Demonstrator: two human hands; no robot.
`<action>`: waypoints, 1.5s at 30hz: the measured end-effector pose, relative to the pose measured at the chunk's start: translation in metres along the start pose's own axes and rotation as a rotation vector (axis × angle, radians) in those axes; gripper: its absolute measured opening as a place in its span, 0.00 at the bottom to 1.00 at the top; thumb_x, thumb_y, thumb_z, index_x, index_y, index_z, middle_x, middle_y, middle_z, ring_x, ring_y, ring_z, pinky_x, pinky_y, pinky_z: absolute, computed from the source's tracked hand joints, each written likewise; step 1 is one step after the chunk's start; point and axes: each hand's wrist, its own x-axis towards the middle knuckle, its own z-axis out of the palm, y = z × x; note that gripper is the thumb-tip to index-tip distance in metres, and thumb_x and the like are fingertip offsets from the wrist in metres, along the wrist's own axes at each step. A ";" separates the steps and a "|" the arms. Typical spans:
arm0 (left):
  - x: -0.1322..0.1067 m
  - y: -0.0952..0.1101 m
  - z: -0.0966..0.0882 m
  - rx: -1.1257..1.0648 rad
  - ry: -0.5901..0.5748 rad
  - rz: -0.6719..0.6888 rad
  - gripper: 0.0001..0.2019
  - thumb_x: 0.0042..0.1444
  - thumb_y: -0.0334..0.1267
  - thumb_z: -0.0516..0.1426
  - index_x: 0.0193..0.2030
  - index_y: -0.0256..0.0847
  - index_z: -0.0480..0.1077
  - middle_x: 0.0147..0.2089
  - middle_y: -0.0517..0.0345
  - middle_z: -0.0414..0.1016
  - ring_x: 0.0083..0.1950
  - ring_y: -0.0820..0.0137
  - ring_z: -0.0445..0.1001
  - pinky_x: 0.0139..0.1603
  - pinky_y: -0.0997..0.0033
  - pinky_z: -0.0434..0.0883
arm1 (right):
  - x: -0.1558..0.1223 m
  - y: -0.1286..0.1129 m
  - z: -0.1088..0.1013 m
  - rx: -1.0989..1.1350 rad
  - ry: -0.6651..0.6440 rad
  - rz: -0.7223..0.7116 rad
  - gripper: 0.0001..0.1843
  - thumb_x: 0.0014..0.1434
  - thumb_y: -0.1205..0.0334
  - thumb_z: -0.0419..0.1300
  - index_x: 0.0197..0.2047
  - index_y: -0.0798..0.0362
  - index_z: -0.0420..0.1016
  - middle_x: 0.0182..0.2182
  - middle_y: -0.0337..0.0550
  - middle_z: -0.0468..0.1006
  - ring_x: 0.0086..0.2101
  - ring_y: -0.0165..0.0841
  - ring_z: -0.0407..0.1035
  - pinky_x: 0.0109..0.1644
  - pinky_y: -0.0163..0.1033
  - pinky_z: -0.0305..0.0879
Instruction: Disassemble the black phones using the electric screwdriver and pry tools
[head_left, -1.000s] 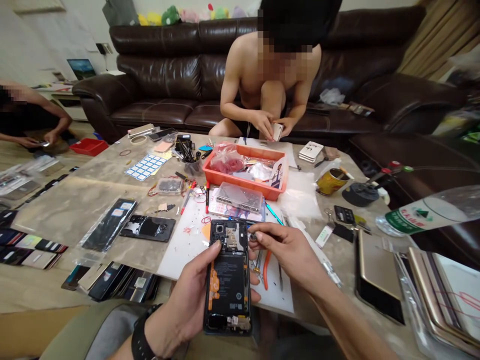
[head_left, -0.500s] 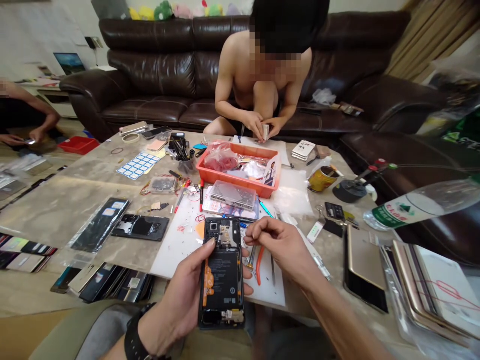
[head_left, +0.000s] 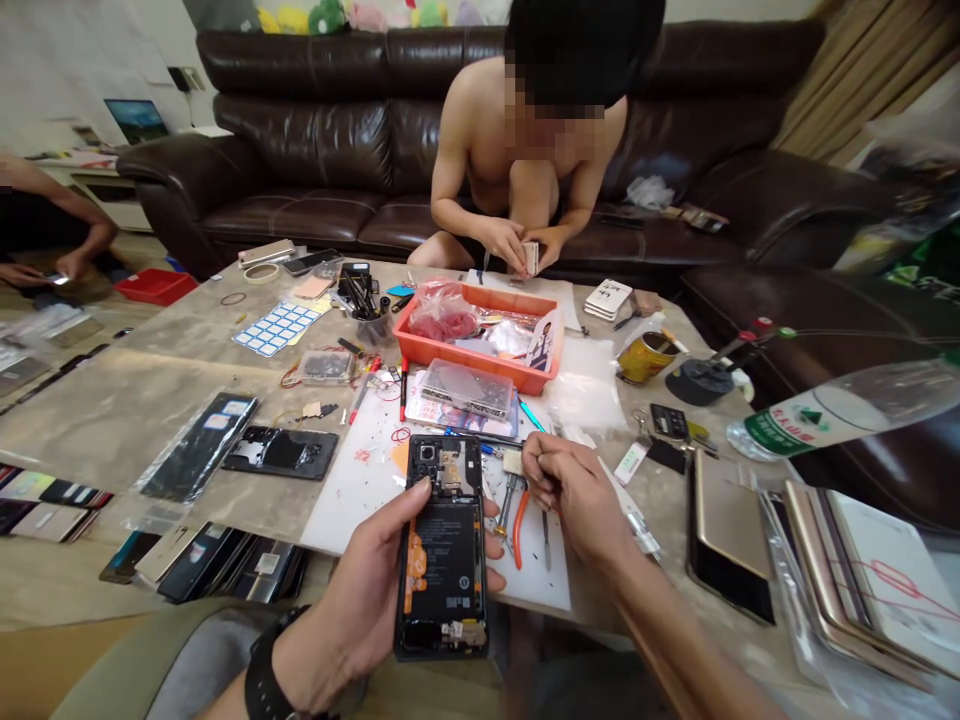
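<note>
My left hand (head_left: 367, 560) is closed around a smartphone (head_left: 442, 545) with its back cover off, holding it upright toward me. A black battery, orange flex strips, the camera and metal shielding show inside it. Right of the phone, my right hand (head_left: 574, 485) hovers over the white work mat (head_left: 352, 500) with its fingers curled and pinched together. Whatever is between those fingertips is hidden. A small beige block (head_left: 512, 460) sits just beside the fingertips; whether they touch it I cannot tell. Below lie orange-handled pliers (head_left: 519, 525) and a thin metal tool (head_left: 546, 540).
A clear parts case (head_left: 466, 388) and an orange tray (head_left: 480, 365) of bagged items stand beyond the mat. Phones (head_left: 281, 455) lie left, stacked phones (head_left: 731, 530) right, near a plastic bottle (head_left: 847, 405). Across the table a person (head_left: 525, 170) handles a small object.
My right hand has moved right and slightly down, away from the phone's upper edge, and the beige block now shows beside it. My left hand keeps the phone in nearly the same place.
</note>
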 end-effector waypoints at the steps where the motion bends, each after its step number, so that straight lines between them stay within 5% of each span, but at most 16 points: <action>1: 0.000 0.000 0.000 0.003 -0.001 -0.003 0.30 0.62 0.54 0.52 0.56 0.26 0.74 0.43 0.36 0.83 0.41 0.53 0.83 0.46 0.60 0.75 | 0.000 0.001 0.001 0.020 -0.006 0.017 0.11 0.54 0.64 0.50 0.21 0.51 0.60 0.17 0.31 0.54 0.19 0.25 0.48 0.22 0.35 0.44; 6: -0.002 0.002 0.001 0.010 0.010 0.004 0.29 0.62 0.53 0.52 0.55 0.26 0.75 0.42 0.37 0.83 0.41 0.54 0.83 0.44 0.61 0.76 | 0.002 0.003 0.010 0.103 -0.011 0.073 0.15 0.60 0.60 0.53 0.23 0.49 0.54 0.19 0.29 0.50 0.19 0.25 0.44 0.20 0.33 0.42; 11: -0.004 0.002 0.000 0.007 0.032 0.010 0.29 0.62 0.52 0.52 0.54 0.26 0.76 0.41 0.36 0.83 0.41 0.53 0.83 0.43 0.61 0.76 | 0.004 0.003 0.014 0.128 -0.085 0.007 0.17 0.64 0.48 0.59 0.31 0.52 0.68 0.27 0.34 0.65 0.26 0.27 0.61 0.29 0.34 0.63; 20: -0.003 0.003 -0.004 -0.002 0.019 0.027 0.27 0.62 0.52 0.53 0.51 0.27 0.77 0.40 0.37 0.83 0.38 0.54 0.83 0.40 0.62 0.76 | 0.005 0.005 0.015 0.066 -0.162 -0.018 0.11 0.62 0.52 0.63 0.41 0.51 0.74 0.33 0.36 0.73 0.33 0.29 0.71 0.40 0.36 0.69; 30: -0.004 0.004 -0.004 0.001 0.002 0.043 0.28 0.64 0.52 0.52 0.54 0.26 0.76 0.42 0.38 0.83 0.40 0.53 0.83 0.44 0.61 0.75 | 0.006 -0.003 0.020 0.054 -0.013 0.054 0.05 0.54 0.62 0.59 0.29 0.52 0.75 0.27 0.35 0.74 0.30 0.30 0.73 0.39 0.36 0.70; 35: -0.006 0.005 -0.002 -0.003 -0.005 0.028 0.29 0.64 0.52 0.50 0.56 0.26 0.74 0.42 0.37 0.83 0.41 0.53 0.83 0.42 0.61 0.75 | 0.005 0.001 0.015 0.046 -0.040 0.056 0.08 0.52 0.66 0.52 0.24 0.52 0.69 0.20 0.33 0.68 0.22 0.28 0.68 0.30 0.34 0.65; 41: -0.008 0.007 -0.001 0.010 0.033 0.068 0.33 0.65 0.57 0.48 0.55 0.25 0.74 0.43 0.35 0.82 0.40 0.53 0.82 0.43 0.60 0.75 | 0.006 0.005 0.016 0.067 -0.030 0.064 0.22 0.65 0.50 0.53 0.22 0.53 0.67 0.18 0.32 0.61 0.18 0.26 0.61 0.25 0.33 0.62; 45: -0.006 0.005 -0.001 0.042 0.093 0.155 0.33 0.65 0.59 0.49 0.56 0.27 0.74 0.42 0.39 0.81 0.38 0.58 0.81 0.40 0.64 0.74 | 0.010 0.004 0.020 0.087 -0.020 0.134 0.26 0.62 0.38 0.58 0.27 0.54 0.70 0.20 0.32 0.65 0.19 0.26 0.64 0.26 0.33 0.64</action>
